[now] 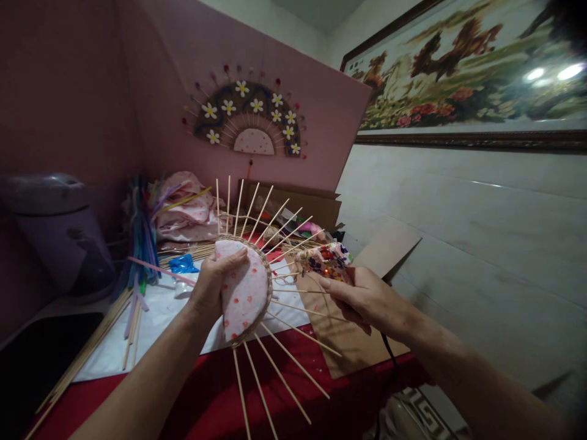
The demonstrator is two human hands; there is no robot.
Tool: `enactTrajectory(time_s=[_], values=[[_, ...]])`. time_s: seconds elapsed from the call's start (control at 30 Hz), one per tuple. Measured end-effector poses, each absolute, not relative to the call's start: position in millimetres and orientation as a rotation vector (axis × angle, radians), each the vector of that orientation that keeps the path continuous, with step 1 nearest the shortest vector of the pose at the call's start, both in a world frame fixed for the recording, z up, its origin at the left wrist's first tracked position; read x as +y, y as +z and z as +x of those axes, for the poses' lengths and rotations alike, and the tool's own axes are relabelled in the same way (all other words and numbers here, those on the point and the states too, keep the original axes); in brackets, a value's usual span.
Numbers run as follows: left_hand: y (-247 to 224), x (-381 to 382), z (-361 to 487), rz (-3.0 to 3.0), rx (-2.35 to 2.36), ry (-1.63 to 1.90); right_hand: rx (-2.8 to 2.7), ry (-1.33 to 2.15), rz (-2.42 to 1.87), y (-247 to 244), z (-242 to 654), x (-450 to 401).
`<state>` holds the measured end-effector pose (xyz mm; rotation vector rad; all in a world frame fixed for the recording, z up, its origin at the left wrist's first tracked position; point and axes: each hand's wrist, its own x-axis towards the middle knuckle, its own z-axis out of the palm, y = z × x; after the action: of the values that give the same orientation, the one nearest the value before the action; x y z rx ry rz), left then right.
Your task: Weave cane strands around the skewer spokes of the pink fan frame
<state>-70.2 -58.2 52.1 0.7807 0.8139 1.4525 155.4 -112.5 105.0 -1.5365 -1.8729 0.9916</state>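
My left hand (211,282) grips a half-round piece (245,290) covered in pale pink fabric with small red flowers, thumb on its face and fingers behind. Twine edges its curve, and thin wooden sticks (282,360) fan out from that rim. On the right, my right hand (362,296) is closed around what looks like a glue gun (328,260) with a flower-patterned body and a small red light. A dark cord (389,351) hangs below that hand. The tool's front end lies near the sticks; whether it touches them I cannot tell.
A finished-looking fan (254,116) with white flowers hangs on the pink board (321,104). Pipe cleaners (137,238), pink fabric (183,208) and a purple bin (64,238) stand left. Brown cardboard (353,342) and white paper (160,330) cover parts of the red cloth (202,397).
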Motion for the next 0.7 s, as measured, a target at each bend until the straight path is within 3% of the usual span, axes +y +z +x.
enactTrajectory(time_s=[0.7], values=[[50.5,-56.2,-71.2,0.778,0.823,1.438,-1.853,1.066,-1.459,102.1,160.6,-110.1]])
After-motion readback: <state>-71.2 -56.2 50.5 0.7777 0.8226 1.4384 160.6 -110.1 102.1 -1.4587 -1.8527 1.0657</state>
